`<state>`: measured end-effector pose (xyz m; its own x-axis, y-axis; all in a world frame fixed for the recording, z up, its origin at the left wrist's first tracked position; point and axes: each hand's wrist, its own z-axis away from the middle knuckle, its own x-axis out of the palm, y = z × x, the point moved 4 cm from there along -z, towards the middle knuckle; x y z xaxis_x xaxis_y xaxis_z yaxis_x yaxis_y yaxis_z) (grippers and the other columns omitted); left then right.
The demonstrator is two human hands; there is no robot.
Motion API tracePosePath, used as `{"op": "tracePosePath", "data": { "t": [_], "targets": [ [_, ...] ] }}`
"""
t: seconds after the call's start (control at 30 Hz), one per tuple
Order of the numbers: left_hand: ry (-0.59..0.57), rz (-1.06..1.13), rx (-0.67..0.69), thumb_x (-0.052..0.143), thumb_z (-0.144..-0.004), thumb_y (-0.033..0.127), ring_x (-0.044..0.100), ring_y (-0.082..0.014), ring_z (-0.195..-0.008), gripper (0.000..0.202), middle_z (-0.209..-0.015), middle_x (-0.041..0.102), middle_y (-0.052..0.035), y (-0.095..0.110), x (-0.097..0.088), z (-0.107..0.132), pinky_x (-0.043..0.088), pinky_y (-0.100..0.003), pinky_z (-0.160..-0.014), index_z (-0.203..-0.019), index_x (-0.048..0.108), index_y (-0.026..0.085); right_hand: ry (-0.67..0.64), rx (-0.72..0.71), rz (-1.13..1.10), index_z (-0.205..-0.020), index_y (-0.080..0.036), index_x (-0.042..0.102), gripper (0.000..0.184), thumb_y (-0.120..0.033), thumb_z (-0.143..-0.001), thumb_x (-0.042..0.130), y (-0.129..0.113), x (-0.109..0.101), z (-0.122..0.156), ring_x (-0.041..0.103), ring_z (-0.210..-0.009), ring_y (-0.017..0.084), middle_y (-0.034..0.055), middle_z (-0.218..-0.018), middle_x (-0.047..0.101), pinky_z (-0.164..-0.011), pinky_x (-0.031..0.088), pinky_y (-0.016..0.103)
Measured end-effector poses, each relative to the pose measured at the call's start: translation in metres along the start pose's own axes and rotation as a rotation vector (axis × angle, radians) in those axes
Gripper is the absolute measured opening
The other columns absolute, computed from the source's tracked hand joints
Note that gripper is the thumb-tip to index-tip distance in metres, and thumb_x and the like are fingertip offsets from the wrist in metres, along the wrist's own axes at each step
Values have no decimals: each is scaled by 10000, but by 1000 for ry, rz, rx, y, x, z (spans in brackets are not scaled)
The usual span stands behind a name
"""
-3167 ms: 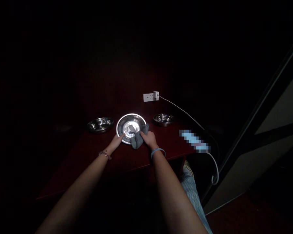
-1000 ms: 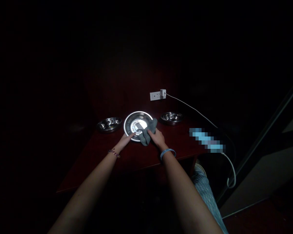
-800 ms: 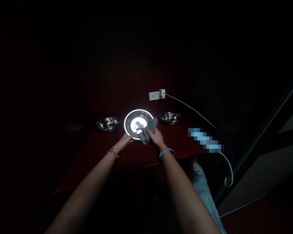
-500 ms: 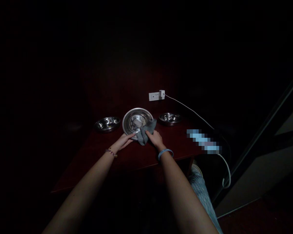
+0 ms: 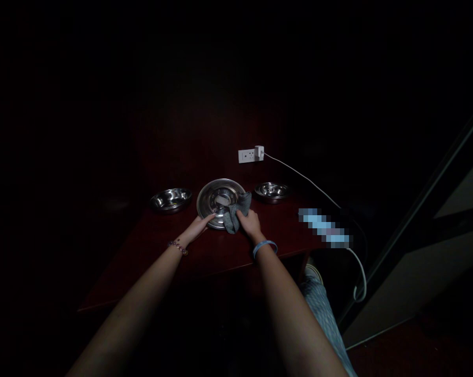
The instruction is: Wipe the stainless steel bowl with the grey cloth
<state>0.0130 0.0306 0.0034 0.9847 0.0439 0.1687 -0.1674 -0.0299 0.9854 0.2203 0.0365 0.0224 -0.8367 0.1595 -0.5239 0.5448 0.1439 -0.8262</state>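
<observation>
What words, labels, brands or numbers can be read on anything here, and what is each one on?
No words or numbers can be read anywhere in this view.
Wall socket and charger: any markings are too small to read.
Blurred-out object: pixelated, so nothing is legible.
Steel bowl and grey cloth: no lettering shows.
</observation>
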Motion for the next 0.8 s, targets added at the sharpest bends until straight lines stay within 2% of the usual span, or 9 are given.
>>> {"op": "tracePosePath", "data": {
  "t": [0.2, 0.43, 0.8],
  "targets": [
    [-47, -37, 37, 745, -831, 276, 656, -251, -1225, 445, -1326, 689, -142, -12, -7, -12, 466, -389, -1109, -1244, 654, 138, 10, -23, -8, -1025, -165, 772, 339, -411, -943, 554, 3, 4, -3, 733, -1001, 239, 122, -1054, 778, -824, 520, 248],
    [-50, -171, 26, 752, -812, 393, 670, -263, -1202, 537, -1289, 710, -138, -18, -14, -18, 483, -403, -1085, -1277, 632, 150, 8, 0, 8, -1019, -169, 773, 354, -438, -935, 559, 5, 5, -5, 736, -963, 229, 119, -1028, 781, -806, 522, 244],
    [-59, -339, 105, 693, -845, 395, 632, -269, -1257, 505, -1321, 694, -128, -1, -6, -6, 429, -397, -1141, -1269, 638, 127, -26, 23, 22, -1058, -154, 763, 377, -426, -945, 527, 2, 3, -2, 714, -1075, 273, 141, -1117, 763, -882, 513, 287]
  ]
}}
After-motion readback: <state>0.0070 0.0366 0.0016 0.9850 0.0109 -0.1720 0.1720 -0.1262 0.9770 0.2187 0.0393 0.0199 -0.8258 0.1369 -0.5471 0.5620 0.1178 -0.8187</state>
